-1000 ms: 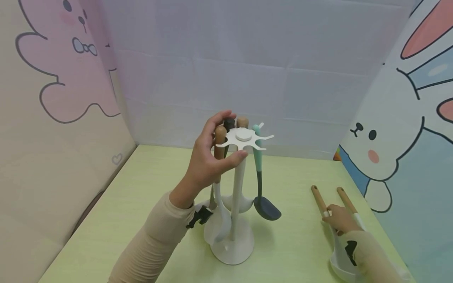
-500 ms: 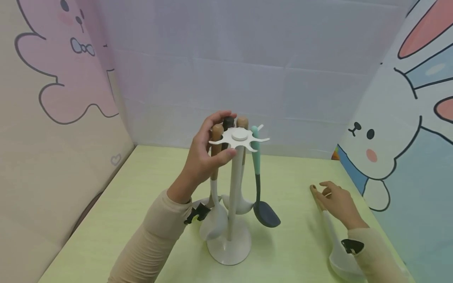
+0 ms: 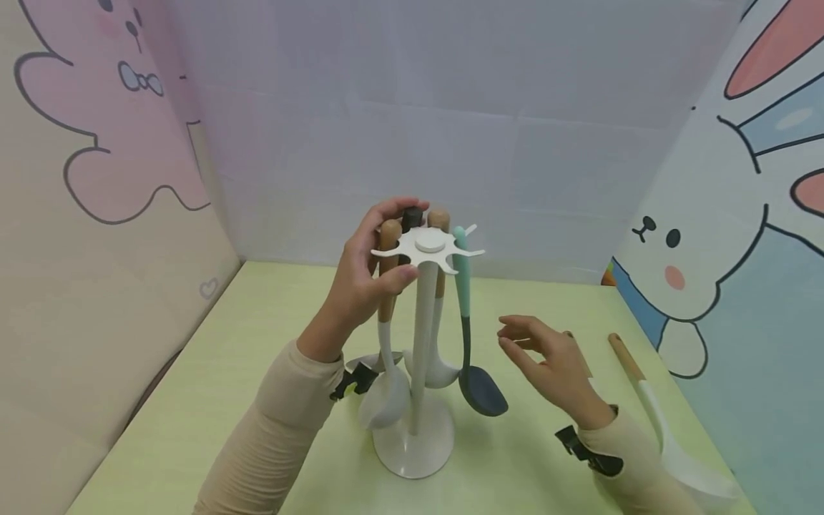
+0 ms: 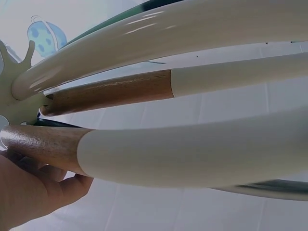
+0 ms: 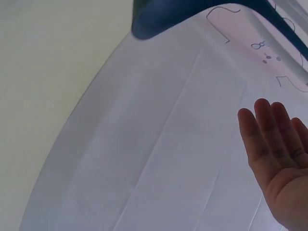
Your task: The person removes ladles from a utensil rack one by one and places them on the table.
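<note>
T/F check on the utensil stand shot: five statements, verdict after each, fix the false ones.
1. The left hand is at the top of the white stand. True.
2. The right hand grips a utensil. False: it holds nothing, its palm showing bare in the right wrist view.
3. The mint-handled utensil hangs with its dark head downward. True.
4. Every utensil hangs from the stand. False: a white utensil lies at the right, and a wooden handle shows partly behind the right hand.
5. The tabletop is dark blue. False: it is pale yellow-green.
</note>
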`<action>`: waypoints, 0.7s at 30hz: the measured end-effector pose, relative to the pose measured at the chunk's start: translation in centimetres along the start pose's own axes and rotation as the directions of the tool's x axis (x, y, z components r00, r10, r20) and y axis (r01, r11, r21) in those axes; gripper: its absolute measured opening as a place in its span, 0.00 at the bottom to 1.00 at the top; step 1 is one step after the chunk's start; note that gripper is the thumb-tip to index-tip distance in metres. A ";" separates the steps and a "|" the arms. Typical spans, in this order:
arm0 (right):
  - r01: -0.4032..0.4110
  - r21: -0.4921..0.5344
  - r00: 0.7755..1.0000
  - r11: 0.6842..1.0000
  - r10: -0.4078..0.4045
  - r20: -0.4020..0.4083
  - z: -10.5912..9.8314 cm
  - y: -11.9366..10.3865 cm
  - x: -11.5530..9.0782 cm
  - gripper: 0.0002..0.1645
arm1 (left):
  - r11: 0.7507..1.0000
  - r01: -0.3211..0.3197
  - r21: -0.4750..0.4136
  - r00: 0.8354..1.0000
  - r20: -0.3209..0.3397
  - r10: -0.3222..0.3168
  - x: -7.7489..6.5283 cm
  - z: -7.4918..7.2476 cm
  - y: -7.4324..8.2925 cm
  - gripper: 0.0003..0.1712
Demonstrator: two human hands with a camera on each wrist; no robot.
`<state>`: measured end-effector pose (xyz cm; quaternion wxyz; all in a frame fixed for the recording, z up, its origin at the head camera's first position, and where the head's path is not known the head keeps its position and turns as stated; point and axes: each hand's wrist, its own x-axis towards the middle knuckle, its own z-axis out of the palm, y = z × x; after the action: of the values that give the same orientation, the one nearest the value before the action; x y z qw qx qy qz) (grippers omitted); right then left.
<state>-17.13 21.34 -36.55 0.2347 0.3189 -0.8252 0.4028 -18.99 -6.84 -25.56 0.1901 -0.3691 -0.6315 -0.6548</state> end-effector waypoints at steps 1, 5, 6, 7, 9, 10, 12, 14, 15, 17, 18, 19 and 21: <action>0.010 0.028 1.000 1.000 -0.011 0.004 0.4 -0.3 0.1 0.22 | 1.000 -0.001 -0.002 1.000 0.002 0.001 0.0 -0.1 0.0 0.54; 0.055 0.139 0.998 0.989 -0.056 0.004 2.0 -1.4 0.3 0.25 | 1.000 0.001 -0.029 1.000 0.017 0.000 0.1 -0.4 -0.1 0.51; 0.075 0.170 0.997 0.983 -0.077 0.001 2.3 -1.5 0.4 0.26 | 0.999 0.000 -0.034 1.000 0.019 0.001 0.1 -0.5 -0.2 0.51; 0.095 0.193 0.995 0.977 -0.096 -0.004 2.6 -1.7 0.4 0.27 | 0.999 0.000 -0.038 1.000 0.021 0.001 0.1 -0.5 -0.2 0.53; 0.120 0.234 0.993 0.965 -0.122 -0.006 3.1 -2.0 0.4 0.29 | 0.999 0.004 -0.047 1.000 0.021 -0.003 0.1 -0.5 -0.2 0.57; 0.131 0.250 0.991 0.959 -0.134 -0.007 3.4 -2.1 0.4 0.29 | 0.999 0.007 -0.048 1.000 0.021 -0.006 0.1 -0.5 -0.2 0.59; 0.142 0.283 0.989 0.948 -0.148 -0.002 3.7 -2.2 0.3 0.30 | 0.999 0.012 -0.045 1.000 0.022 -0.011 0.1 -0.4 -0.2 0.64; 0.138 0.307 0.989 0.942 -0.146 0.001 3.9 -2.2 0.3 0.29 | 0.999 0.018 -0.044 1.000 0.026 -0.017 0.1 -0.4 -0.1 0.64; 0.135 0.315 0.990 0.939 -0.143 0.000 4.0 -2.2 0.2 0.28 | 0.999 0.020 -0.043 0.999 0.028 -0.019 0.1 -0.4 -0.1 0.64; 0.125 0.331 0.991 0.935 -0.131 -0.002 4.1 -2.3 0.2 0.27 | 0.999 0.023 -0.039 0.999 0.032 -0.022 0.1 -0.3 -0.1 0.64; 0.119 0.343 0.992 0.932 -0.126 -0.002 4.2 -2.3 0.2 0.26 | 0.999 0.024 -0.038 0.999 0.032 -0.022 0.1 -0.3 -0.1 0.65; 0.113 0.354 0.993 0.928 -0.121 -0.001 4.2 -2.3 0.2 0.26 | 0.999 0.025 -0.038 0.999 0.033 -0.024 0.1 -0.4 -0.1 0.65; 0.099 0.381 0.994 0.919 -0.111 0.008 4.3 -2.3 0.3 0.24 | 0.999 0.025 -0.039 0.999 0.031 -0.023 0.2 -0.4 0.0 0.64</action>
<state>-16.26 16.63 -37.60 0.1774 0.4080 -0.7166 0.5371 -19.21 -7.19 -25.44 0.1654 -0.3750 -0.6258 -0.6636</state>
